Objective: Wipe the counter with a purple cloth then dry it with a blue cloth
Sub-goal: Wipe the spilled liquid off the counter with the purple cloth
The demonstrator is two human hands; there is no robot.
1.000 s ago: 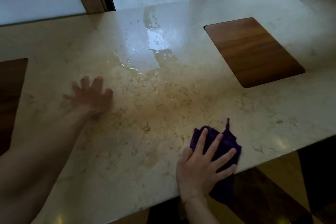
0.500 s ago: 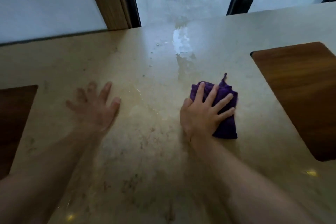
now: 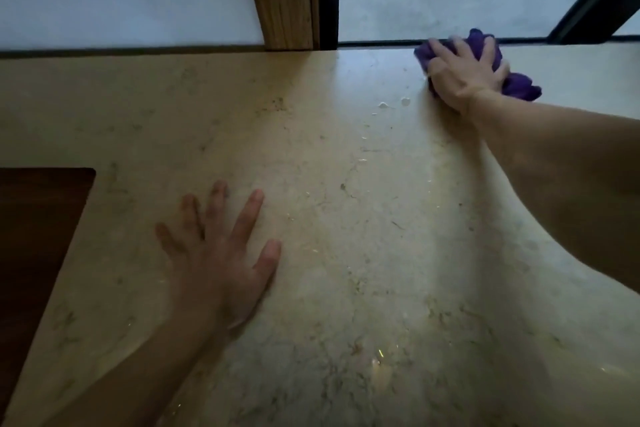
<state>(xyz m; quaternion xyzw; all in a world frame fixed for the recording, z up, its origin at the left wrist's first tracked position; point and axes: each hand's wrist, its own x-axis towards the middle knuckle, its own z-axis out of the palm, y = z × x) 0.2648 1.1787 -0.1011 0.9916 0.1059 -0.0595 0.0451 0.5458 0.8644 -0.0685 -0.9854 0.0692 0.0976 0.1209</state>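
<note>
With our right hand [image 3: 465, 74] gripping the bunched purple cloth [image 3: 519, 85] at the beige marble worktop's [image 3: 346, 218] far edge and our left hand [image 3: 221, 253] flat, we risked missing droplets [image 3: 394, 103] nearer us.

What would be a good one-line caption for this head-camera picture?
Right hand presses a purple cloth at the stone counter's far edge; left hand rests flat.

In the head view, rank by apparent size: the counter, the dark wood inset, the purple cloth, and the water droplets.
1. counter, filling most of the view.
2. dark wood inset, cut off at the left edge, so its true extent is unsure.
3. purple cloth, bunched under the right hand and farthest from the camera.
4. water droplets, tiny.
</note>
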